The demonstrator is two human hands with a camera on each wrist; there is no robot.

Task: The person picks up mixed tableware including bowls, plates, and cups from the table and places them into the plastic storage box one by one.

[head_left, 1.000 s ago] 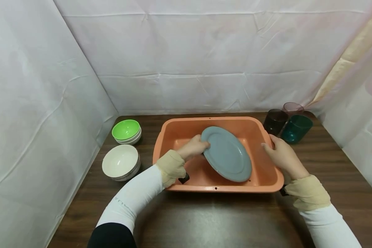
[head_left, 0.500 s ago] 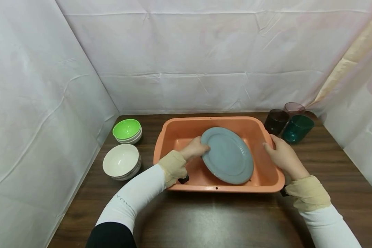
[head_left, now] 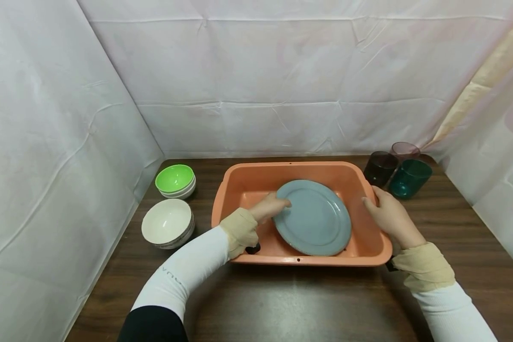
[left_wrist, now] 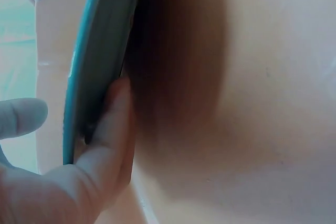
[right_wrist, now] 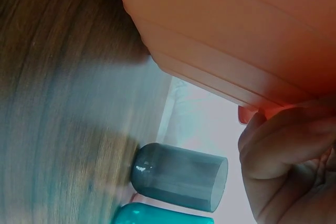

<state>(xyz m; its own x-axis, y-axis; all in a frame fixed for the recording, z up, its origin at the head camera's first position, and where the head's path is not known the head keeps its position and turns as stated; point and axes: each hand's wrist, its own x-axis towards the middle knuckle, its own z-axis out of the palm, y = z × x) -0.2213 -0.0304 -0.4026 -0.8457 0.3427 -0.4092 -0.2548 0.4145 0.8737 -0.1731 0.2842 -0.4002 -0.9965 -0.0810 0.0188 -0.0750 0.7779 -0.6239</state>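
An oval-looking grey-blue plate [head_left: 314, 218] lies nearly flat inside the orange plastic tub [head_left: 297, 261]. My left hand [head_left: 268, 207] is at the plate's left edge. In the left wrist view, its fingers [left_wrist: 107, 145] reach straight beneath the plate [left_wrist: 102, 51], while the thumb stands off from the rim. At the tub's right side, my right hand [head_left: 389, 213] grips the rim. The right wrist view shows that hand's fingers [right_wrist: 283, 145] curled under the rim, against the tub's outer wall [right_wrist: 220, 30].
Small bowls, the top one green [head_left: 174, 178], and larger white bowls [head_left: 166, 221] are stacked left of the tub. A dark tumbler [head_left: 379, 168], a teal tumbler [head_left: 408, 178] and a pinkish one [head_left: 405, 149] stand close behind my right hand. White sheets [head_left: 256, 80] enclose the wooden table [head_left: 295, 304].
The plate has tipped down from a steep tilt to nearly flat in the tub. My left thumb has come off its rim. The right hand has stayed on the tub.
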